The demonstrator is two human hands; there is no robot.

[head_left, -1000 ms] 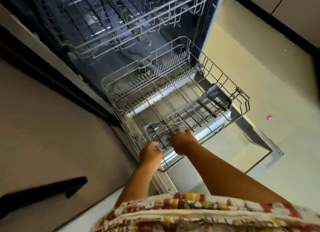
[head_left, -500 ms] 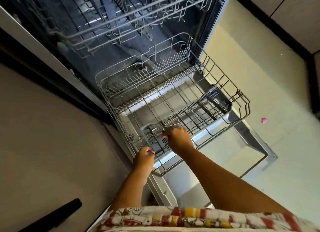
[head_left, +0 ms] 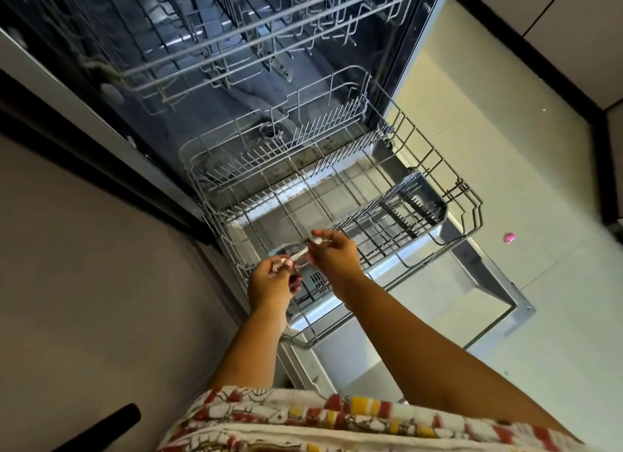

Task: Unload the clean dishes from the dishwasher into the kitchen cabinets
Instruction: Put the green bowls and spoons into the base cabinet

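The dishwasher's lower rack (head_left: 448, 168) is pulled out over the open door (head_left: 505, 296) and shows no dishes. Its dark cutlery basket (head_left: 416, 208) sits at the rack's right side. My left hand (head_left: 269, 283) and my right hand (head_left: 335, 257) are together just above the rack's near left corner. Between them is a small shiny metal utensil (head_left: 301, 254); the right hand pinches its upper end and the left hand's fingers curl round its lower end. I cannot tell what kind of utensil it is. The upper rack (head_left: 269, 33) stays inside the tub, with no dishes visible.
A beige cabinet front (head_left: 84, 266) with a black handle (head_left: 111, 424) stands at the left. Pale floor lies to the right, with a small pink object (head_left: 509, 238) on it. Dark-edged cabinets (head_left: 556, 16) run along the top right.
Both hands have risen from the rack's front wires and come together, now holding a small shiny utensil between them. The view has tilted slightly.
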